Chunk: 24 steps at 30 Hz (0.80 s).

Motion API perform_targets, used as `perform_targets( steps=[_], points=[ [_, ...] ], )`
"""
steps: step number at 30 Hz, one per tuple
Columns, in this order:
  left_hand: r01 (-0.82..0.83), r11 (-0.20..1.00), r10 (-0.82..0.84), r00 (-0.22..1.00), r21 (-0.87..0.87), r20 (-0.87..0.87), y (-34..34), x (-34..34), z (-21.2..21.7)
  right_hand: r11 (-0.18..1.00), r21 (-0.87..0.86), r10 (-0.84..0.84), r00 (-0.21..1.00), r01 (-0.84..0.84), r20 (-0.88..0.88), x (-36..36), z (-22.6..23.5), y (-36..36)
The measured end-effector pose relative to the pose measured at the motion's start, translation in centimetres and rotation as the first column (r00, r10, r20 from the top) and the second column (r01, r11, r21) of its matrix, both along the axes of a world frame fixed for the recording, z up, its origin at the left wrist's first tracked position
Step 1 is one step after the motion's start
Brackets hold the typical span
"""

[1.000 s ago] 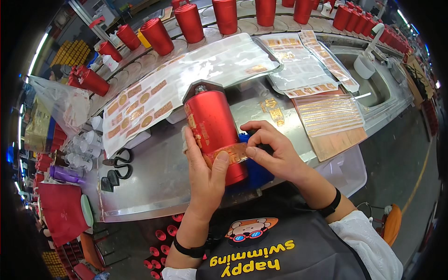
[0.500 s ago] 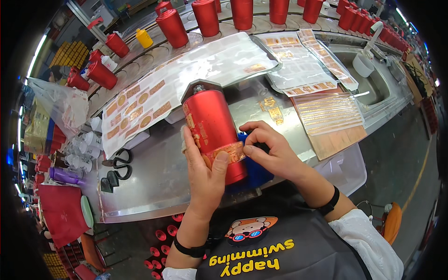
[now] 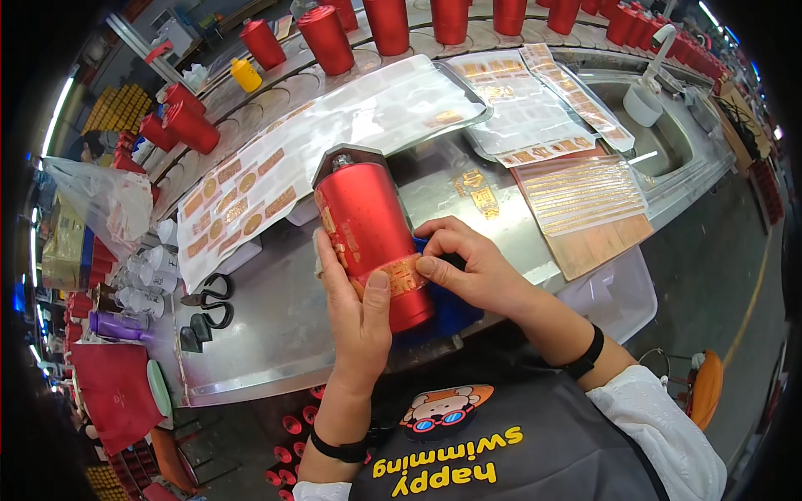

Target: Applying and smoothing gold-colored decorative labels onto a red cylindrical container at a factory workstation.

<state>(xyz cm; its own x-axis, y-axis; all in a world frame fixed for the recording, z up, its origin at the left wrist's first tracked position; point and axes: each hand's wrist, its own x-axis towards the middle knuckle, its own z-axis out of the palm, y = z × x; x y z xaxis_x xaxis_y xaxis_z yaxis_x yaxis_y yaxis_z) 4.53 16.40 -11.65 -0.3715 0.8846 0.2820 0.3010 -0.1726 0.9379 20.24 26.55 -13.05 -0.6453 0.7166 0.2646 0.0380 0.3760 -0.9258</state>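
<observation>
Between our two hands we have the red bottle (image 3: 368, 225), tilted, its neck pointing away from us and a gold strip (image 3: 403, 277) lying around its lower part. On the near-left side, our left hand (image 3: 355, 313) is curled firmly about the bottle, thumb laid on the strip. Across from it, our right hand (image 3: 468, 263) is drawn in narrow, thumb tip right at the strip's end; pinching or just pressing, we cannot tell. Right below that hand we see a blue piece (image 3: 458, 311), partly hidden. Over to the left of our left hand sit the scissors (image 3: 219, 302). Just ahead of our right hand, gold decals (image 3: 482, 202) lie on the steel table (image 3: 276, 342), and to its right there's a board (image 3: 597, 246) bearing a sheet of strips (image 3: 576, 196). Beyond both hands stretches a long decal sheet (image 3: 288, 171), with more red bottles (image 3: 388, 29) lined up past it.
</observation>
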Motion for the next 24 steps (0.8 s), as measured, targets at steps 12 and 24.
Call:
perform_targets(
  steps=[12,24],
  points=[
    [-0.032,0.999,0.031,0.997,-0.006,-0.077,0.10,-0.07,-0.14,0.997,-0.072,0.031,0.997,-0.036,-0.070,0.27,0.07,0.06],
    [-0.046,0.999,0.043,0.994,-0.025,-0.102,-0.01,0.05,-0.07,1.000,0.020,0.023,0.999,-0.022,-0.031,0.39,-0.19,0.08]
  ],
)
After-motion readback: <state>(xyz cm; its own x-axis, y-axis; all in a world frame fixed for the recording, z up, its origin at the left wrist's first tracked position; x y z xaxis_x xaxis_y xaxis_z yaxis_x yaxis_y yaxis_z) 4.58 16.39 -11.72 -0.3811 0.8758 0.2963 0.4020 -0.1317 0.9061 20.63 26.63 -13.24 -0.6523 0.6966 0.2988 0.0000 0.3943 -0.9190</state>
